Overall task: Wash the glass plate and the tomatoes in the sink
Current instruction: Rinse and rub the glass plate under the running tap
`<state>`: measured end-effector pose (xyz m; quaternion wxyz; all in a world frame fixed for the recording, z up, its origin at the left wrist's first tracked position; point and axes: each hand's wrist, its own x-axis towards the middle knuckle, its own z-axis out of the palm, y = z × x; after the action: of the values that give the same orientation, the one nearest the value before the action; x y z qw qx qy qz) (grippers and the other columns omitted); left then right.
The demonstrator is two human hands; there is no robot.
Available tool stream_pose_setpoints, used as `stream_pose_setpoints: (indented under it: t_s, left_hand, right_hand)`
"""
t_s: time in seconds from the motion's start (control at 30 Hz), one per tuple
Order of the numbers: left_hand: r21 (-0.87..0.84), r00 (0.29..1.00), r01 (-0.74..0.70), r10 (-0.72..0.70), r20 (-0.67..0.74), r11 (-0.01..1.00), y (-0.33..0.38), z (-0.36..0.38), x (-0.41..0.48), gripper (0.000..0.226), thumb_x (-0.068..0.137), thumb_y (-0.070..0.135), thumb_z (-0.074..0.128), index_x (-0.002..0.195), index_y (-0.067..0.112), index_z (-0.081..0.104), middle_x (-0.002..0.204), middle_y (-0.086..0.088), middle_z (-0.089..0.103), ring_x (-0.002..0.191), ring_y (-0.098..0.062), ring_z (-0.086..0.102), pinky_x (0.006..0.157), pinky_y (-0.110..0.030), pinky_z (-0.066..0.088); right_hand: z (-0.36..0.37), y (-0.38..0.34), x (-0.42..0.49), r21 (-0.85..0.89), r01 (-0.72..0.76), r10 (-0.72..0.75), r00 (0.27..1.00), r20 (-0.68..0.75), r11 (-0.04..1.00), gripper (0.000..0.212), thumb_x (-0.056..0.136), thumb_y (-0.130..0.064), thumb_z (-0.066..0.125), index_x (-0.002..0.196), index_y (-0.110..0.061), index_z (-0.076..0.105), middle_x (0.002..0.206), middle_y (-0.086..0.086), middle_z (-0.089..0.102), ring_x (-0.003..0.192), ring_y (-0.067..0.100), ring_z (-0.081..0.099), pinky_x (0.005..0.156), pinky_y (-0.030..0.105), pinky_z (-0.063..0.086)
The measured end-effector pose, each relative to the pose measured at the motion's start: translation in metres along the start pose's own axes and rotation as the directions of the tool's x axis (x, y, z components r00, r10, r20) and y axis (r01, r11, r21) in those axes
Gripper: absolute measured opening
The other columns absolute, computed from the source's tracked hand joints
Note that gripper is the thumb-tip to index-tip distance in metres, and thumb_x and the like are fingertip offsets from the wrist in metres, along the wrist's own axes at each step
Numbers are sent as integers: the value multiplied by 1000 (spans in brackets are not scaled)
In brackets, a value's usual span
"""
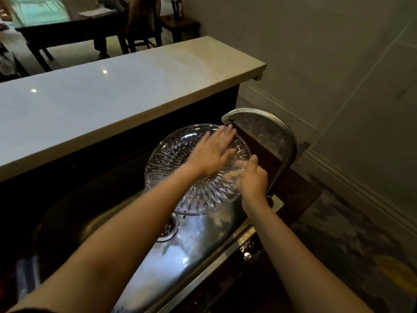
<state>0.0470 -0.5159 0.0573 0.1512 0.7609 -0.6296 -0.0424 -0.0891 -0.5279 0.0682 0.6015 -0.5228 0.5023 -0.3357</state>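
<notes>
Cut-glass plate (178,154) (tilted) over sink (203,249)

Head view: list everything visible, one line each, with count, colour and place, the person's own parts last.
glass plate: one, clear cut glass, held tilted over the sink under the spout
faucet: one, silver, curved, right of the sink
sink: one, steel, wet basin
drain: one, metal, sink bottom
counter: one, pale stone, behind the sink
dining table: one, dark, far background
tomatoes: none seen
left hand: flat on the plate's face
right hand: fingers gripping the plate's right rim
</notes>
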Motion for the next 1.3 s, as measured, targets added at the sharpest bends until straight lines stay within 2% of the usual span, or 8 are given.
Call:
stream_pose_setpoints:
  t_s: [0.13, 0.47, 0.67, 0.9, 1.0, 1.07, 1.17, 1.3]
  left_hand:
    - [91, 985, 171, -172, 1, 981, -52, -1, -5, 59, 98, 49, 18, 149, 24, 6, 159, 2, 0, 146, -13, -5, 117, -38, -5]
    - [-170, 963, 256, -235, 134, 952, 20, 42, -114, 54, 98, 48, 11, 145, 34, -13, 149, 13, -24, 142, -9, -19, 105, -40, -27]
    - [-145, 991, 133, -132, 16, 981, 32, 31, -39, 54, 99, 40, 15, 149, 26, 0, 156, 9, -10, 143, -7, -14, 113, -36, -16]
    - [-20, 900, 422, -422, -106, 906, -63, 18, -28, 59, 97, 49, 20, 149, 23, 10, 158, 4, 9, 146, -18, 10, 116, -45, -2]
    - [-335, 717, 664, -696, 32, 668, -88, 12, -57, 55, 94, 54, 32, 126, 12, 48, 128, -11, 56, 121, -31, 52, 100, -46, 42]
    - [-712, 650, 649, -683, 334, 270, -94, 6, -77, 49, 93, 51, 40, 110, 9, 58, 113, -16, 63, 103, -31, 63, 88, -41, 50]
    - [-827, 679, 439, -472, 562, -352, -102, -2, -105, 36, 96, 36, 42, 111, 7, 58, 107, -19, 69, 90, -29, 70, 76, -44, 57]
    - [-787, 685, 210, -487, 541, -580, -101, -4, -125, 32, 100, 28, 33, 111, 8, 55, 106, -27, 67, 85, -36, 71, 66, -49, 59]
  right_hand:
    - [-11, -1, 5, 6, 22, -22, 994, -108, 1000, 52, 100, -38, 24, 78, -13, 64, 44, 2, 64, 39, 7, 57, 52, 27, 42]
    - [-2, 4, 18, -96, 138, -149, 981, -127, 986, 48, 101, -36, 23, 88, -10, 62, 64, 7, 65, 46, -1, 55, 52, 18, 43]
    - [0, 8, 9, -51, 85, -87, 995, -46, 995, 51, 101, -36, 27, 77, -12, 66, 66, 0, 67, 60, 8, 64, 56, 22, 48]
    - [-14, 10, 18, -42, 51, -54, 996, -76, 998, 52, 100, -38, 28, 86, -7, 67, 53, 2, 59, 35, 4, 49, 46, 24, 35]
    - [-15, 10, 26, -40, 43, -45, 997, -59, 998, 52, 100, -40, 28, 89, -7, 67, 60, 7, 66, 39, 5, 52, 48, 24, 35]
    - [-9, 12, 28, -59, 47, -47, 999, 1, 997, 51, 99, -41, 28, 88, -10, 67, 53, 3, 67, 39, 0, 54, 51, 24, 37]
    - [1, 14, 33, -96, 64, -56, 995, 83, 993, 49, 99, -39, 31, 86, -9, 68, 53, 3, 65, 36, -1, 52, 41, 15, 39]
    - [14, 17, 51, -485, 116, -53, 988, 142, 867, 33, 97, -30, 36, 101, -8, 61, 95, 21, 67, 79, 27, 65, 64, 34, 50]
